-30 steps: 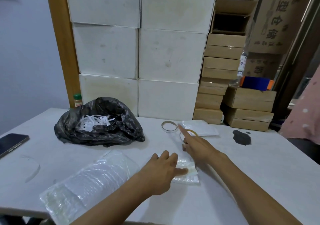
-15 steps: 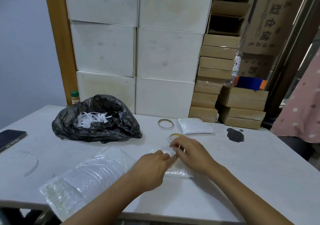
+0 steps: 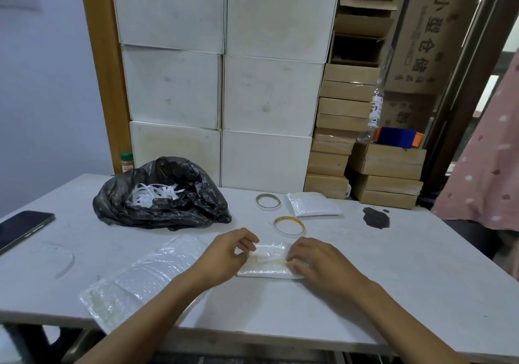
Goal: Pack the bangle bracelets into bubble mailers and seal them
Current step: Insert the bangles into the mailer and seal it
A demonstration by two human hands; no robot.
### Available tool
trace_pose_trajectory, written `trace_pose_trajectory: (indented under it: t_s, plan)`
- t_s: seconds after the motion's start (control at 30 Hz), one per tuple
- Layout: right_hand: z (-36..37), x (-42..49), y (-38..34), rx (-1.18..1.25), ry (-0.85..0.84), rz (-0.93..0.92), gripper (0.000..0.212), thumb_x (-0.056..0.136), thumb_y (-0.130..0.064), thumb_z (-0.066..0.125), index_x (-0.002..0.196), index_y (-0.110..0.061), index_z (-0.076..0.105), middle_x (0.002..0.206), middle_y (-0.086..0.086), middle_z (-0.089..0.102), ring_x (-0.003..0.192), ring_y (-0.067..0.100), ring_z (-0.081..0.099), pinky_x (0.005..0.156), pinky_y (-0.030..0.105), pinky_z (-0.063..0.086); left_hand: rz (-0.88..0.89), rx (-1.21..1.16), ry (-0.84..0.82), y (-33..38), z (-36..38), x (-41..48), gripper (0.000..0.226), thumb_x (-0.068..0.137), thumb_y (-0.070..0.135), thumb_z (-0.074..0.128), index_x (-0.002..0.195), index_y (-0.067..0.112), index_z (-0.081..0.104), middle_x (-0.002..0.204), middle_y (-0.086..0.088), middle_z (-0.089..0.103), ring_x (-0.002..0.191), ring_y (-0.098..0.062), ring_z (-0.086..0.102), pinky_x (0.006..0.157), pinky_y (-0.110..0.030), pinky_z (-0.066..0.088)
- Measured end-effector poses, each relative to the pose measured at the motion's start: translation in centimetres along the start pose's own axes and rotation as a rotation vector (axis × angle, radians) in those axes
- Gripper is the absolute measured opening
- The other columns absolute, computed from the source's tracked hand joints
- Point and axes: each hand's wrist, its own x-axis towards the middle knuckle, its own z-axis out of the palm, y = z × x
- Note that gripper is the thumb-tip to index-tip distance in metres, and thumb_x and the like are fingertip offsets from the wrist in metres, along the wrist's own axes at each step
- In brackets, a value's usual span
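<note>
A small white bubble mailer [image 3: 268,265] lies flat on the table in front of me. My left hand [image 3: 227,254] pinches its left end at the flap, and my right hand [image 3: 311,259] grips its right end with curled fingers. Just beyond the mailer lies a gold bangle [image 3: 289,225]. Farther back sits a silver bangle [image 3: 268,202], with another white bubble mailer [image 3: 313,204] to its right. A stack of clear bubble mailers [image 3: 140,279] lies to my left near the table's front edge.
A black plastic bag [image 3: 165,198] holding white paper strips sits at the back left. A phone [image 3: 22,229] lies at the left edge. A dark stain [image 3: 376,217] marks the table's right side. White and cardboard boxes stand stacked behind; a person in pink stands at right.
My right hand has drawn back from the gold bangle to the mailer's right end. My left hand went from lying flat on the mailer to pinching its left end.
</note>
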Motion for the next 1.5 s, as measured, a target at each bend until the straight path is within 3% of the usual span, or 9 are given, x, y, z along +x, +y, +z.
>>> trace_pose_trajectory:
  t_s: [0.2,0.37,0.63,0.87,1.0,1.1,1.23,1.4,1.5]
  plan:
    - [0.7,-0.4,-0.1,-0.123,0.031,-0.078,0.025,0.099,-0.037,0.046,0.112,-0.032,0.067,0.109,-0.018,0.060,0.098,0.005,0.053,0.081,0.022,0.045,0.007,0.237,0.007,-0.4,0.4,-0.8,0.015,0.090,0.017,0.058,0.097,0.030,0.062,0.102,0.011,0.058,0.097,-0.003,0.055,0.081,-0.023,0.049]
    - [0.3,1.4,-2.8,-0.216,0.087,-0.104,0.022,0.093,-0.035,0.050,0.092,-0.024,0.069,0.096,-0.009,0.063,0.089,0.014,0.056,0.071,0.029,0.045,-0.018,0.305,0.015,-0.3,0.6,-0.7,0.014,0.091,0.022,0.057,0.095,0.033,0.063,0.102,0.013,0.058,0.096,-0.003,0.057,0.082,-0.027,0.050]
    - [2.1,4.5,-7.0,-0.022,-0.094,0.314,0.024,0.083,-0.046,0.059,0.079,-0.023,0.064,0.085,-0.005,0.069,0.082,0.020,0.063,0.068,0.032,0.045,-0.035,0.263,0.046,-0.7,0.9,-0.8,0.018,0.089,0.019,0.060,0.089,0.036,0.066,0.099,0.016,0.058,0.093,-0.001,0.057,0.080,-0.027,0.052]
    - [1.8,4.9,-6.6,0.020,-0.234,0.341,0.017,0.086,-0.030,0.051,0.083,-0.018,0.063,0.090,-0.001,0.069,0.081,0.020,0.061,0.072,0.035,0.047,-0.062,0.268,0.038,-0.3,1.0,-0.7,0.008,0.087,0.030,0.060,0.090,0.033,0.066,0.100,0.016,0.059,0.093,-0.003,0.059,0.079,-0.028,0.051]
    - [0.8,4.4,-5.1,0.569,-0.166,0.441,0.021,0.089,-0.017,0.052,0.071,-0.005,0.055,0.070,0.008,0.055,0.061,0.014,0.049,0.064,0.033,0.043,-0.113,0.305,0.069,0.3,1.2,-0.5,0.013,0.083,0.043,0.064,0.085,0.031,0.067,0.093,0.015,0.059,0.089,-0.005,0.058,0.072,-0.026,0.045]
    - [-0.2,3.6,-4.3,1.223,0.001,0.627,0.023,0.096,-0.008,0.049,0.074,-0.006,0.055,0.069,0.008,0.058,0.060,0.014,0.059,0.058,0.023,0.051,-0.114,0.369,0.098,0.7,1.8,-0.5,0.008,0.085,0.038,0.065,0.085,0.030,0.066,0.091,0.016,0.056,0.089,-0.006,0.056,0.070,-0.025,0.041]
    - [-0.7,2.7,-3.7,1.729,0.181,0.653,0.023,0.097,-0.004,0.047,0.075,-0.002,0.054,0.067,0.008,0.055,0.058,0.015,0.059,0.053,0.019,0.054,-0.108,0.406,0.114,1.0,2.1,-0.6,0.004,0.088,0.028,0.060,0.086,0.031,0.063,0.088,0.018,0.052,0.083,-0.005,0.051,0.066,-0.025,0.037]
    - [-3.5,2.3,-2.4,1.893,0.298,0.596,0.021,0.093,-0.006,0.052,0.072,-0.005,0.053,0.064,0.005,0.046,0.046,0.006,0.045,0.034,0.012,0.036,-0.136,0.437,0.080,1.4,2.2,-0.4,0.013,0.084,0.018,0.057,0.077,0.028,0.062,0.082,0.016,0.052,0.084,-0.008,0.056,0.064,-0.025,0.041]
    - [-6.8,2.2,-1.5,2.144,0.393,0.383,0.033,0.062,0.001,0.080,0.071,-0.010,0.050,0.062,0.001,0.048,0.047,0.005,0.049,0.038,0.011,0.042,-0.124,0.456,0.080,1.2,2.3,-0.4,0.016,0.085,0.016,0.056,0.076,0.029,0.060,0.087,0.015,0.053,0.087,-0.008,0.056,0.067,-0.027,0.045]
